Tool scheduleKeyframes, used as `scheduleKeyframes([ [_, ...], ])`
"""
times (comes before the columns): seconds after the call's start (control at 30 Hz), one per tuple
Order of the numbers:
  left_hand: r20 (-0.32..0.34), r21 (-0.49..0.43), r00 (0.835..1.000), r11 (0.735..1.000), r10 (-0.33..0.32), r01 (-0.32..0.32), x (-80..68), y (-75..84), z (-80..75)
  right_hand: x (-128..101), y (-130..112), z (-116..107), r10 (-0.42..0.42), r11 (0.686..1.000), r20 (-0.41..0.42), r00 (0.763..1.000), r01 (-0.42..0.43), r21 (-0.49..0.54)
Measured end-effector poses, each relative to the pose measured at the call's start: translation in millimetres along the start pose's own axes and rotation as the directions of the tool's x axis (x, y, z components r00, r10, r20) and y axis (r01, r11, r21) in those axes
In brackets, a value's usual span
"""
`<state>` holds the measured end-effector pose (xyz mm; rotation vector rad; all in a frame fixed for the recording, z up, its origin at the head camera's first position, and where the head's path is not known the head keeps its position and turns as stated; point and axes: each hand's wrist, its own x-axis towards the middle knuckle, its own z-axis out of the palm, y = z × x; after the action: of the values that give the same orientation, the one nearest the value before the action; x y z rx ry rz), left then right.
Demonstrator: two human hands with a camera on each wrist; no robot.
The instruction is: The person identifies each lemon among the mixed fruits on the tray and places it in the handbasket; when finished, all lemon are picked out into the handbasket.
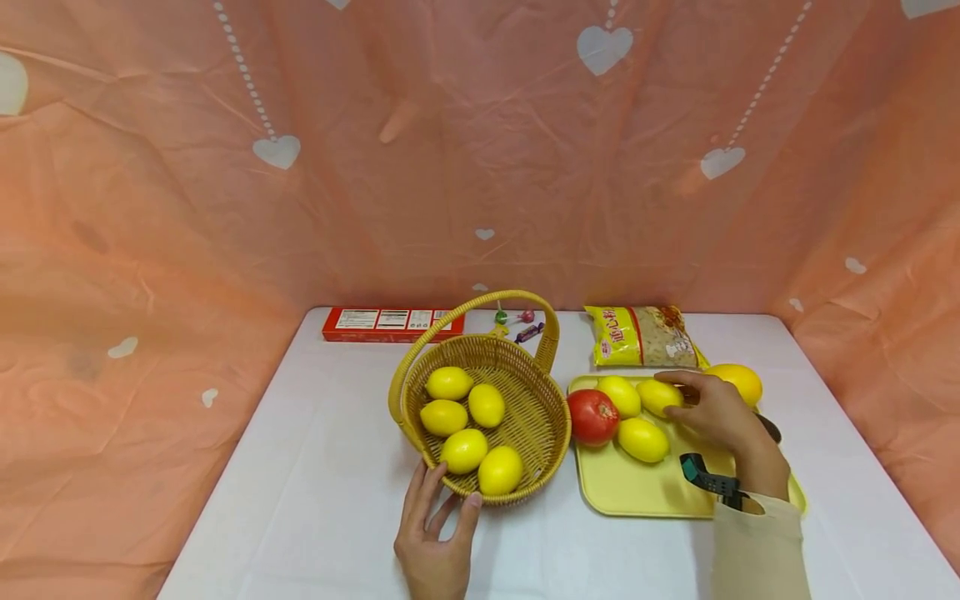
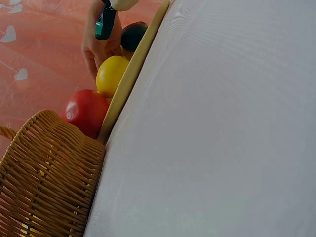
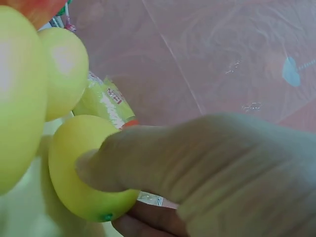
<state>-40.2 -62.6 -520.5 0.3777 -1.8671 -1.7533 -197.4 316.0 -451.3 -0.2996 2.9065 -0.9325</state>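
Observation:
My right hand (image 1: 716, 417) pinches a lemon (image 1: 657, 397) at the back of the yellow tray (image 1: 637, 500). In the right wrist view the thumb (image 3: 106, 170) presses on that lemon's side, with fingers beyond it. Two more lemons, one at the back (image 1: 618, 395) and one in front (image 1: 643, 440), are beside it, next to a red round fruit (image 1: 592, 418). My left hand (image 1: 437, 533) touches the near rim of the wicker basket (image 1: 536, 417) with spread fingers and thumb. Several lemons (image 1: 465, 451) lie inside the basket, mostly on its left.
Behind the tray lies a yellow food packet (image 1: 637, 337). A yellow-orange fruit (image 1: 738, 383) and a dark green fruit (image 2: 134, 35) sit at the tray's right, partly hidden by the right hand. A red box (image 1: 352, 321) and lollipops (image 1: 501, 317) lie behind the basket, whose tall handle (image 1: 408, 371) stands up.

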Motion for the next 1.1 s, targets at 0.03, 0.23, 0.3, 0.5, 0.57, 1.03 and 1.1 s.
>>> scheduleKeyframes([
  [0.03, 0.001, -0.001, 1.000, 1.000, -0.002, 0.002, 0.1, 0.2, -0.1, 0, 0, 0, 0.004, 1.000, 0.003, 1.000, -0.004, 0.001],
  [0.23, 0.003, -0.007, 1.000, 1.000, -0.008, 0.008, 0.4, 1.4, -0.6, -5, -7, -5, 0.015, 1.000, -0.027, 1.000, -0.015, 0.024],
  [0.3, 0.002, -0.006, 1.000, 1.000, -0.009, 0.009, 0.3, 1.7, -0.7, -7, -11, -8, 0.005, 0.998, -0.044, 0.999, -0.002, 0.061],
  [0.5, 0.006, -0.007, 1.000, 1.000, -0.020, 0.020, 0.0, 2.1, -0.6, -12, -23, -15, -0.069, 0.966, -0.061, 0.996, 0.082, 0.245],
  [0.57, 0.009, -0.009, 1.000, 1.000, -0.023, 0.023, 0.0, 2.4, -0.7, -14, -28, -16, -0.106, 0.939, -0.060, 0.993, 0.120, 0.323],
  [1.03, 0.018, -0.035, 0.999, 0.999, -0.031, 0.031, 0.2, 3.3, -0.4, -3, -63, -1, -0.413, 0.742, 0.085, 0.907, 0.281, 0.609],
  [1.1, 0.016, -0.037, 0.999, 0.999, -0.031, 0.032, -0.1, 3.0, -0.8, 0, -68, 5, -0.442, 0.727, 0.107, 0.890, 0.286, 0.623],
])
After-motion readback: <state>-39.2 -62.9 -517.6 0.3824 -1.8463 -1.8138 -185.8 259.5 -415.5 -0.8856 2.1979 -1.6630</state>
